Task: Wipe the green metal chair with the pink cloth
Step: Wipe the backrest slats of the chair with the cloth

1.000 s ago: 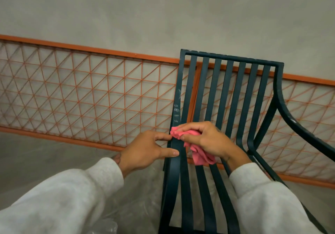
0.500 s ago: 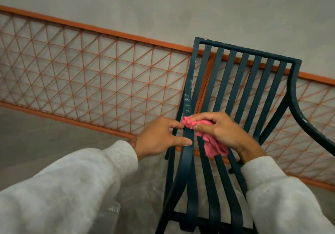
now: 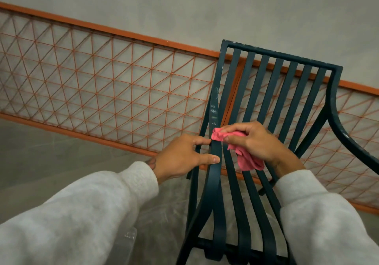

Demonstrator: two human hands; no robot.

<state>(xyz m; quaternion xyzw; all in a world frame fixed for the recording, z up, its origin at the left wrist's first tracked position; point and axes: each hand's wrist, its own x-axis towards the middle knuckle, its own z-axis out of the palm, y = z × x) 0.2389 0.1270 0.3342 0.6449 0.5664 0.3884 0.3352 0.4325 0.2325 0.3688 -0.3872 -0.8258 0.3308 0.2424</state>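
Right hand [image 3: 254,141] holds 1 pink cloth [image 3: 249,162] against 1 chair [image 3: 219,223].

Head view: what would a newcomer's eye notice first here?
The pink cloth, bunched in the right hand, presses on the left side of the green metal chair. The left hand grips that frame beside it, below pale scuff marks. An orange lattice fence runs behind.

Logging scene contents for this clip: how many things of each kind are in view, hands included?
Green metal chair: 1
Pink cloth: 1
Orange lattice fence: 1
Hands: 2, left hand and right hand
Total: 5
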